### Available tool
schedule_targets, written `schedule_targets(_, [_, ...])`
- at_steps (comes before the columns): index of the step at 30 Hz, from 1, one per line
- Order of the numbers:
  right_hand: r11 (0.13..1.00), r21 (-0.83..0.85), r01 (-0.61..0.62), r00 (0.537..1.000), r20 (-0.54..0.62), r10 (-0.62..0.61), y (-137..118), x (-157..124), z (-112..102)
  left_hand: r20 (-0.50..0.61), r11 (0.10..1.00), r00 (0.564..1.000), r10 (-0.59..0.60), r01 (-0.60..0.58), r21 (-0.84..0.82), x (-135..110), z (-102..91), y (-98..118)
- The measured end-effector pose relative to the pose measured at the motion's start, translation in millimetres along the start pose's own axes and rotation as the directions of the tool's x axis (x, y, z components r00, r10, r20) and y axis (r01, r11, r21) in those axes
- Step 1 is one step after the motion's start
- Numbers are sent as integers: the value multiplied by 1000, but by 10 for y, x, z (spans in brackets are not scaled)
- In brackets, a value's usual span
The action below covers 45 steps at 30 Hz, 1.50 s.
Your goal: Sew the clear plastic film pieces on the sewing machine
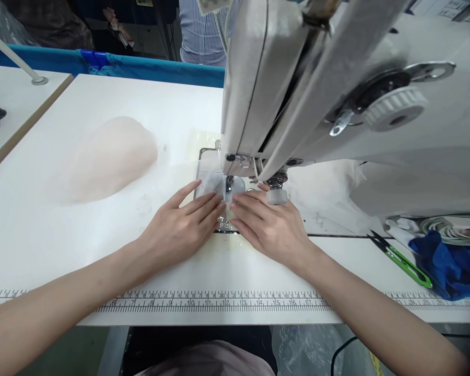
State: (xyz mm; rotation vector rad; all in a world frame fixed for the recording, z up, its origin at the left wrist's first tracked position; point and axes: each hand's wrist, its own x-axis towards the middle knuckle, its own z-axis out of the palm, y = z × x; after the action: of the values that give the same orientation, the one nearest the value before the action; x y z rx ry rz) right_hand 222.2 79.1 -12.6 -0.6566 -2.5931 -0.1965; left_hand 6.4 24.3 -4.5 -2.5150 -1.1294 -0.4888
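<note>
My left hand (182, 225) lies flat on the table, fingers stretched toward the needle, pressing a small sheer white fabric piece (213, 184). My right hand (269, 223) lies flat opposite it, fingertips meeting the left ones just in front of the presser foot (228, 189). Both hands hold the fabric down on the metal needle plate (238, 184) of the white sewing machine (337, 94). Part of the fabric is hidden under my fingers.
A pale pink fabric heap (109, 156) lies to the left. Green-handled snips (401, 259) and blue cloth (450, 269) sit at the right. A printed ruler (219, 302) runs along the table's front edge. A person in a striped shirt (199, 31) stands behind.
</note>
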Motion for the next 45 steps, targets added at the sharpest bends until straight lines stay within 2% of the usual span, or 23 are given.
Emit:
schedule_targets(11, [990,-133,-43,998,42,49,1,84,34,-3,996,997,-79,79,-45,22,109,-93])
schedule_targets(16, [989,-137,-51,999,13,53,21,82,49,61,989,991,-120,125,-82,40,157,-161])
schedule_targets(21, [991,-130,-39,999,10,41,46,65,21,73,974,981,-178,186,-131,65,193,-206])
schedule_targets(25, [994,-106,-25,999,-40,21,55,50,-18,116,946,954,-278,292,-142,63,190,-198])
schedule_targets(29, [996,-79,-36,997,-70,31,56,17,-29,141,916,914,-381,393,-73,24,140,-222])
schedule_targets(31, [998,-5,-61,996,-71,61,37,4,-36,185,903,890,-417,429,-31,4,44,-281])
schedule_targets(33, [982,167,-93,993,-54,103,-12,16,-67,278,883,857,-434,466,-58,-10,-124,-374])
schedule_targets(35, [916,379,-131,991,29,130,-93,81,-132,435,844,821,-370,492,-212,-24,-342,-486])
schedule_targets(37, [805,552,-220,973,186,138,-196,215,-213,580,751,791,-194,500,-432,-38,-559,-598])
schedule_targets(39, [624,691,-364,919,375,121,-298,414,-273,639,650,767,-64,517,-556,-59,-731,-705])
schedule_targets(40, [492,748,-445,882,462,95,-343,528,-285,648,617,760,-38,528,-583,-78,-796,-758])
schedule_targets(42, [240,788,-567,817,574,46,-414,760,-262,655,580,753,-69,565,-587,-152,-890,-881])
schedule_targets(43, [152,793,-590,805,591,48,-441,870,-230,658,560,745,-107,593,-580,-213,-928,-953])
schedule_targets(45, [66,823,-565,824,557,103,-479,1067,-139,671,513,716,-195,657,-552,-387,-1000,-1124])
